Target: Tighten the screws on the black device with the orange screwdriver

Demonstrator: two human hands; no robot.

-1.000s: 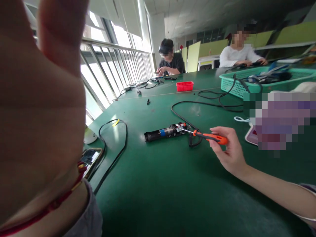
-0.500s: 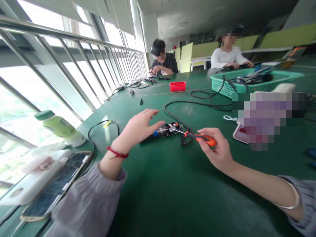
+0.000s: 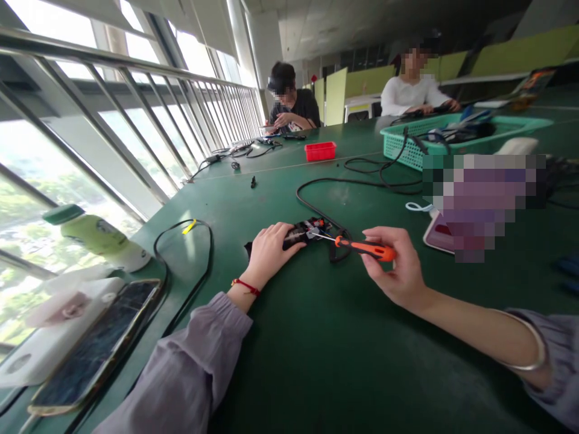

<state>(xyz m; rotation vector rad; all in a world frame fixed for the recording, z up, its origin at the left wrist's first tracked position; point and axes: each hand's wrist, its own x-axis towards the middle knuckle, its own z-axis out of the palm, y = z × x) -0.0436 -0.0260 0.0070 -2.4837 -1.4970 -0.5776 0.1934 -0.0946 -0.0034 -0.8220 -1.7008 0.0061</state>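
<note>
An opened black corded device (image 3: 295, 236) lies on the green table, its wires and small inner parts exposed at the right end. My left hand (image 3: 270, 248) is closed over its left part, thumb along the near side and fingers over the top. In my right hand (image 3: 392, 265) is a screwdriver (image 3: 364, 248) with an orange and black handle, pinched near the handle's end. Its thin shaft points left, and the tip meets or nearly meets the exposed parts. What kind of device it is I cannot make out.
Beyond are a red tray (image 3: 320, 151) and a green basket (image 3: 402, 149) holding tools and cables. A phone (image 3: 97, 346) and a bottle (image 3: 97, 238) stand at left by the railing (image 3: 149, 78). A black cable (image 3: 210, 253) loops nearby. Two people sit farther back.
My left hand has come down from above the device and closed on it. My right hand still holds the screwdriver at nearly the same spot. The view has shifted slightly.
</note>
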